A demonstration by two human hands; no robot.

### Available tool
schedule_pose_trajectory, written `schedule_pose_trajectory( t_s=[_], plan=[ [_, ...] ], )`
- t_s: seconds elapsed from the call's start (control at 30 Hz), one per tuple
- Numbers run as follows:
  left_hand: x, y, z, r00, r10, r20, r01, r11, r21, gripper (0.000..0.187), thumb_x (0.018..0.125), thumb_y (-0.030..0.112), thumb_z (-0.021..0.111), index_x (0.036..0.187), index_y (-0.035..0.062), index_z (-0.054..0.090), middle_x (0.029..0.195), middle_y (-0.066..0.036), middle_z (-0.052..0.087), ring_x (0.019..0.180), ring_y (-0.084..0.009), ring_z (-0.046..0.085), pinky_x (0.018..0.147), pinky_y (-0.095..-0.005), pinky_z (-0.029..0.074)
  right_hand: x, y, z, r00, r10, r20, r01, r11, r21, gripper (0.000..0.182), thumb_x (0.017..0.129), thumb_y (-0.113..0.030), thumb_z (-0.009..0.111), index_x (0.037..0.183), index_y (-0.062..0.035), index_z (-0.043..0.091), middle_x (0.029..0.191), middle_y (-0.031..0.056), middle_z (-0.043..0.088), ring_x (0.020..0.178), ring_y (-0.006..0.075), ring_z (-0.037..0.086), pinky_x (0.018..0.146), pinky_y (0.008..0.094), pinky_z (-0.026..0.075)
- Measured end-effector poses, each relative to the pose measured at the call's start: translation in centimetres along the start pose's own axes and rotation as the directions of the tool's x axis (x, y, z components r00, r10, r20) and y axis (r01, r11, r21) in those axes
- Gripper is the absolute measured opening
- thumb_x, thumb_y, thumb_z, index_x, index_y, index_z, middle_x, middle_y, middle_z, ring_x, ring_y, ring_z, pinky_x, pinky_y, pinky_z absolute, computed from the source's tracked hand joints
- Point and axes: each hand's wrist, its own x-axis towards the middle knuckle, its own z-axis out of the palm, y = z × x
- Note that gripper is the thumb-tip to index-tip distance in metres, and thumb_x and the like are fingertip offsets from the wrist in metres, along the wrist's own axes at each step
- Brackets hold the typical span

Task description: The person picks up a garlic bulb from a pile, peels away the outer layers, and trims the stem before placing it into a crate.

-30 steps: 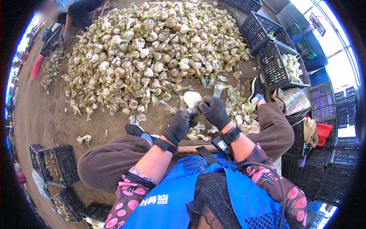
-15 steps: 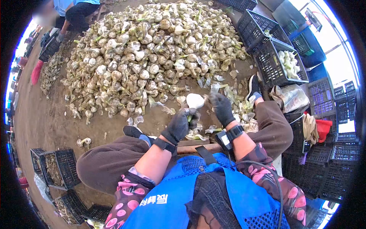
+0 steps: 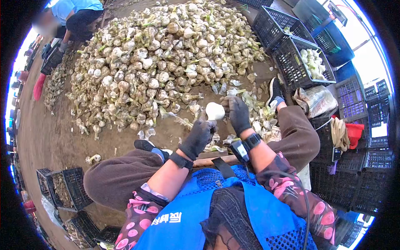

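A clean white garlic bulb is held up between my two gloved hands, in front of the heap. My left hand, in a dark glove, is closed around its lower end, and the stem is hidden in the fingers. My right hand, also gloved, has its fingers curled against the bulb's right upper side; the fingertips are partly hidden. Just beyond lies a large heap of garlic, dirt-stained and with stems on. Loose papery skins are scattered on the ground beside my right hand.
A black crate at the right holds peeled white bulbs, with another crate behind it. A white sack lies near my right foot. Crates with debris stand at the lower left. Another person bends at the upper left.
My right hand has come in against the bulb, after being blurred and slightly apart from it. The green stem at my left hand is now hidden. The other person shows more fully.
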Motion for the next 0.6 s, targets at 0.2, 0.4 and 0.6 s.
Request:
schedule_pose_trajectory(
  t_s=[0.2,0.4,0.6],
  plan=[
    [1.4,-1.7,0.1,0.897,0.383,-0.220,-0.331,0.913,0.240,0.038,0.086,0.009,0.044,0.124,0.0067,0.042,0.082,0.001,0.053,0.059,-0.0044,0.046,0.049,-0.0183,0.036,-1.9,-6.7,0.3,0.909,-0.387,0.156,0.416,0.815,-0.404,0.016,0.079,-0.018,0.063,0.089,-0.0054,0.060,0.085,0.0140,0.062,0.080,0.0334,0.060,0.071,0.0396,0.049],
    [0.7,-0.5,-1.0,0.968,0.170,-0.186,-0.184,0.981,-0.057,0.038,0.086,0.011,0.046,0.124,0.0058,0.042,0.084,0.001,0.054,0.061,-0.0049,0.047,0.050,-0.0182,0.037,-0.2,-2.2,1.2,0.976,-0.198,0.086,0.213,0.809,-0.548,0.009,0.081,-0.014,0.058,0.082,-0.0050,0.057,0.078,0.0196,0.060,0.075,0.0390,0.058,0.067,0.0439,0.047],
    [-1.3,1.8,-0.5,1.000,-0.011,-0.022,0.005,0.961,-0.275,0.031,0.086,0.020,0.050,0.115,0.0081,0.048,0.069,0.002,0.050,0.049,-0.0072,0.041,0.043,-0.0210,0.032,0.1,-0.9,-1.6,0.985,-0.110,-0.136,0.048,0.916,-0.399,0.016,0.084,-0.015,0.054,0.095,-0.0036,0.058,0.084,0.0218,0.061,0.077,0.0397,0.058,0.069,0.0430,0.047]
  ],
)
